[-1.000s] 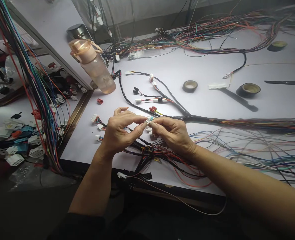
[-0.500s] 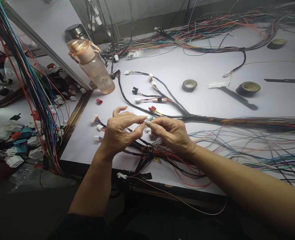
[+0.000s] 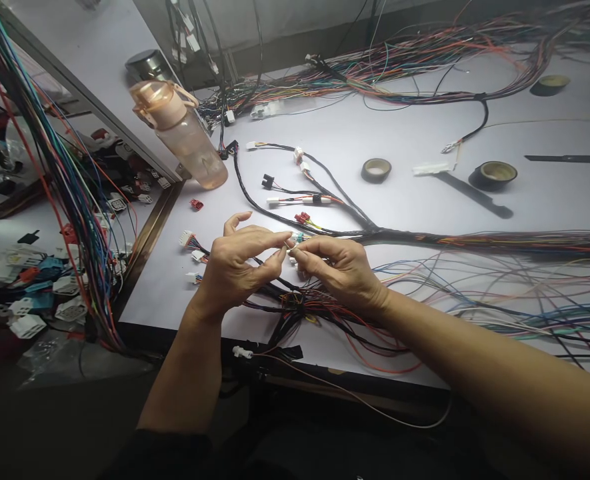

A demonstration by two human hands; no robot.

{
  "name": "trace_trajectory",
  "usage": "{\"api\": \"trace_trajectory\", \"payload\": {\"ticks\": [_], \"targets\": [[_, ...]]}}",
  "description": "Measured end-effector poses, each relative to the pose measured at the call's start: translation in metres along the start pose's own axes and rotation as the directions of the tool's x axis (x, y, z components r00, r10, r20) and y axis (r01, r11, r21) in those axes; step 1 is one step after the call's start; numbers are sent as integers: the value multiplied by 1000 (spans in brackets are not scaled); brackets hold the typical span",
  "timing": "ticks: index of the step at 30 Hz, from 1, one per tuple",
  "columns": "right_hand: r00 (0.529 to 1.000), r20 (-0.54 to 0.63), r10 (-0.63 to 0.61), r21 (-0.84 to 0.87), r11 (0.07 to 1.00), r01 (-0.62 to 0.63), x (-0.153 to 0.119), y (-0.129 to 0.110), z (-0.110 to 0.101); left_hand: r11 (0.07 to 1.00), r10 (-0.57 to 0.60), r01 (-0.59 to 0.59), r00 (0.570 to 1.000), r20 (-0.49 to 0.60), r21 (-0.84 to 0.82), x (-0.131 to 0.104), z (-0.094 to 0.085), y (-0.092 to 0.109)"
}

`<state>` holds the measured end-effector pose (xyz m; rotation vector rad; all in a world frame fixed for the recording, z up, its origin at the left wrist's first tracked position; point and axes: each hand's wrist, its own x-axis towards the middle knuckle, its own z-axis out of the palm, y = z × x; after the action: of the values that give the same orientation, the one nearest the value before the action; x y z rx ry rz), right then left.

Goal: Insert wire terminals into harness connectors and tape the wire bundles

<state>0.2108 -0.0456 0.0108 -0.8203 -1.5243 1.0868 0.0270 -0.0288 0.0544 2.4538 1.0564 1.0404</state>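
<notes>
"Over the near middle of the table (image 3: 159,293), what are your fingers on?"

"A small pale piece (image 3: 289,247), up at my fingertips. My right hand (image 3: 339,267) comes in from the right, thumb and forefinger pinching the piece's right end."

"And the left?"

"My left hand (image 3: 242,261) meets it from the left, thumb and forefinger curved towards each other around the other end. I can't tell whether they grip it or only steady it. Another finger is raised, apart from the rest."

"Which way does it point?"

"Its long axis seems to run across, from one hand to the other, slanting nearer towards the right. It's too small to tell front from back."

"What's close by?"

"Just beyond my fingertips, a white and teal plug (image 3: 299,237). A little farther off, a red plug (image 3: 302,218) with yellow wires. On the near side, a bundle of wires (image 3: 295,303) spreads to the right. Far left, a bottle (image 3: 192,153) stands well apart."
</notes>
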Motion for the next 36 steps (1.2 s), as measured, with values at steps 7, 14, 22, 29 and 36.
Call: {"api": "trace_trajectory", "payload": {"ticks": [7, 14, 22, 29, 36], "targets": [[999, -47, -7, -38, 999, 5, 0, 1, 0, 990, -66, 64, 998, -7, -123, -1, -4, -2], [988, -65, -142, -143, 981, 132, 0, 1, 1, 934, -279, 272, 960, 1, -234, 2, -4, 0], [957, -42, -286, -250, 931, 267, -1, 3, 4, 919, -283, 280, 959, 28, -278, 2, -1, 0], [975, 1, -220, -222, 951, 215, -2, 0, 1, 917, -300, 318, 948, 110, -240, 2, -2, -2], [988, 42, -151, -218, 963, 156, 2, 2, -3, 936, -262, 291, 952, 161, -198, 4, -1, -1]]}}
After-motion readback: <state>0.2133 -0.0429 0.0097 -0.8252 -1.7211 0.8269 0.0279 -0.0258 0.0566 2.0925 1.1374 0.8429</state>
